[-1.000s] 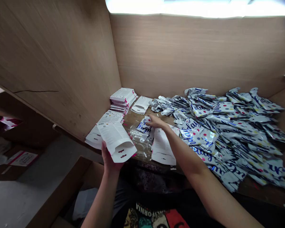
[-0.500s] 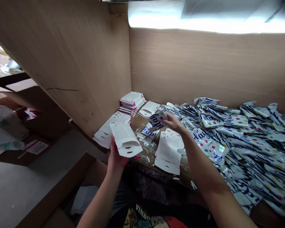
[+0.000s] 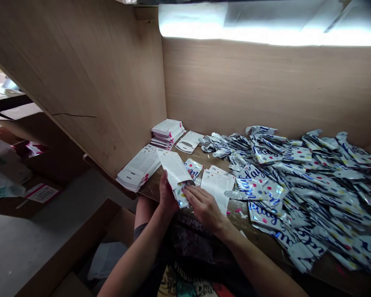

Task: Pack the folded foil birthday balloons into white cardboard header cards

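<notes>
A white paper packet [image 3: 174, 167] is tilted in my left hand [image 3: 167, 192], whose fingers wrap its left side and underside. Partly inside its near, open end is a folded foil piece [image 3: 181, 197] with coloured dots. The fingers of my right hand [image 3: 202, 204] press on this foil at the packet's mouth. Just behind my hands, another dotted foil piece [image 3: 194, 167] with blue lettering lies on the table. To its right are overlapping white packets [image 3: 217, 185].
White packets stand in a stack [image 3: 167, 131] by the corner, with a fanned row [image 3: 139, 167] nearer. A large heap of printed foil pieces [image 3: 321, 194] covers the table's right side. Wooden panels rise left and behind; an open cardboard box [image 3: 77, 243] is at lower left.
My right hand has come down and left to the packet, bringing the foil piece to its mouth. My left hand has shifted right and turned the packet. The view has shifted slightly.
</notes>
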{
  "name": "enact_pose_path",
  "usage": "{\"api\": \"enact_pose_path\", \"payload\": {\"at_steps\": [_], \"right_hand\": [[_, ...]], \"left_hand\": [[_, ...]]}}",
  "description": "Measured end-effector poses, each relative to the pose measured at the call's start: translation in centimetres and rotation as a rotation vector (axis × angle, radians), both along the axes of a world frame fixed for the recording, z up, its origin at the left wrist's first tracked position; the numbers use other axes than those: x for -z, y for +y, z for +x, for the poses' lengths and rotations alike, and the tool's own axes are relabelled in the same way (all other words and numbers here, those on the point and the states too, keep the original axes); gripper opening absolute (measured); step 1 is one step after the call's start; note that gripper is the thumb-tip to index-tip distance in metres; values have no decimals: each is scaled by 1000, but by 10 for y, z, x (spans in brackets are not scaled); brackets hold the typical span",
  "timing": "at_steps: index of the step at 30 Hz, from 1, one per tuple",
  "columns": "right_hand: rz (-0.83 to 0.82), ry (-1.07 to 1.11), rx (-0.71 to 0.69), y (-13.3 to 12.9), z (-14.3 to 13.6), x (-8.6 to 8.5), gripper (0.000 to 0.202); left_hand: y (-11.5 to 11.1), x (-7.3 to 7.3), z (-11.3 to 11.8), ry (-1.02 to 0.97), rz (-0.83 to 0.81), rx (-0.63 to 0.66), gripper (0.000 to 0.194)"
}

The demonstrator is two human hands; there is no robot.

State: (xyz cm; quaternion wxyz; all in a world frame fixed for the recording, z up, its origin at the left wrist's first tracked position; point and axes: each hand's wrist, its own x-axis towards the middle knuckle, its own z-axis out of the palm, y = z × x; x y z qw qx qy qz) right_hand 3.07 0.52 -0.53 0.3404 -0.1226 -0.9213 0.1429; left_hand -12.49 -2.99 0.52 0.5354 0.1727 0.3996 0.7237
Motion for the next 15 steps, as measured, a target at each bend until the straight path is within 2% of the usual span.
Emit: {"api": "enact_pose_path", "payload": {"at_steps": [2,5,7,9,10,12,13,15], "right_hand": [[-16,-37,120,-8,-6,-3,53],[-36,-6,221,-32,-9,-7,59],[-52,-41,156,-45,-10,-6,64],[-68,-154,59,-47,-12,-3,71],[-74,-213,37,-42,-14,-2,69],[-94,-260,94,-17,-23,1,45],[-108,-248,164,2,-30,1,35],[-128,-205,353,46,-50,-6,36]], "left_hand": [[1,3,4,-1,10,31,97],[1,9,1,40,-3,-31,97],[-1,14,-1,69,-50,-58,96],[-4,19,0,44,-80,-11,95],[-5,21,3,5,-75,37,93],[-7,24,10,-102,-23,143,91],[-8,25,12,-155,17,186,89],[-8,27,11,-212,79,229,80]]}}
